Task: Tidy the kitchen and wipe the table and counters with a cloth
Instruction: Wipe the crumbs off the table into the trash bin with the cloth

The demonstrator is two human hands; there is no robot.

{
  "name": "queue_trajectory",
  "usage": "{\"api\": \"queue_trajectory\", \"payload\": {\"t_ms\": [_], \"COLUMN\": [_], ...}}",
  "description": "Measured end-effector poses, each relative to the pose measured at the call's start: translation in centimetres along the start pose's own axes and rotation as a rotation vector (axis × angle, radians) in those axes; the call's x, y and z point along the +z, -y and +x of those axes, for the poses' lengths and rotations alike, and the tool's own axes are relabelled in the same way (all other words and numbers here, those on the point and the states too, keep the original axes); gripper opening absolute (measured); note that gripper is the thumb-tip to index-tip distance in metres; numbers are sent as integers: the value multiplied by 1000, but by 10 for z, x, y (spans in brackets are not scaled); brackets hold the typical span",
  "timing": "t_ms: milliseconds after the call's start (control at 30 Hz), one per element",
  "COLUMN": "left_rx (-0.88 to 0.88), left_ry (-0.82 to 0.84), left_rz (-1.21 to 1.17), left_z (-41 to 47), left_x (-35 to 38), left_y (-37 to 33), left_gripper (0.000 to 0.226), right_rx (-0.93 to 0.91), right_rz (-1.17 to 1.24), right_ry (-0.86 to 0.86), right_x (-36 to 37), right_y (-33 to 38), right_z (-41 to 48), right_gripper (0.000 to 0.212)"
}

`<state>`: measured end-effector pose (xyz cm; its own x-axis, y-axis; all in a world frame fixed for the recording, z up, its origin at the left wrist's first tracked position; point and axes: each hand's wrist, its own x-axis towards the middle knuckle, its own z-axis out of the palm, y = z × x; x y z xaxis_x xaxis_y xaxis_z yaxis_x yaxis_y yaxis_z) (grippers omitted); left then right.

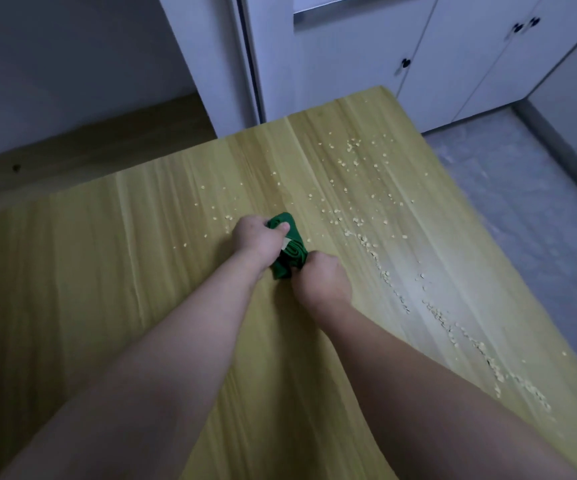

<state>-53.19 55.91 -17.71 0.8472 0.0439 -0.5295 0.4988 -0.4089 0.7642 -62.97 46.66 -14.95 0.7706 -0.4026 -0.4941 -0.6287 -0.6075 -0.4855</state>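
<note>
A bunched green cloth (pixel 288 252) lies over the middle of the light wooden table (pixel 107 271). My left hand (pixel 257 237) grips its far end, thumb pressed on the fabric. My right hand (pixel 320 277) is closed on its near end. Both fists hold the cloth tight between them, close to the tabletop. Pale yellow crumbs (pixel 366 237) are scattered over the right half of the table, with a dense line of them (pixel 470 344) running toward the near right edge. Most of the cloth is hidden inside my fists.
White cabinets with dark knobs (pixel 406 62) stand beyond the table's far edge. A grey floor (pixel 522 188) lies off the table's right edge. A wooden floor (pixel 89 147) shows to the far left, below a white wall.
</note>
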Motion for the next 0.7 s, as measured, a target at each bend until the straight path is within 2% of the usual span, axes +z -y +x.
{"api": "queue_trajectory", "payload": {"t_ms": [133,367,533,700], "left_rx": [-10,-14,-6,88], "left_ry": [76,164,162,56], "left_rz": [-42,-65,-122,-66], "left_z": [-3,-10,-31,-58], "left_x": [43,85,67,14], "left_y": [-20,-37,-41,-44], "left_gripper": [20,8,11,11], "right_rx": [46,105,44,-57], "right_rz": [-4,50,21,-16], "right_ry": [-54,-105,-100,-71], "right_x": [-30,-59,-63,-52], "right_y": [-28,-56,-49,-21], "right_z": [16,29,15,-18], "right_gripper": [11,14,15,14]}}
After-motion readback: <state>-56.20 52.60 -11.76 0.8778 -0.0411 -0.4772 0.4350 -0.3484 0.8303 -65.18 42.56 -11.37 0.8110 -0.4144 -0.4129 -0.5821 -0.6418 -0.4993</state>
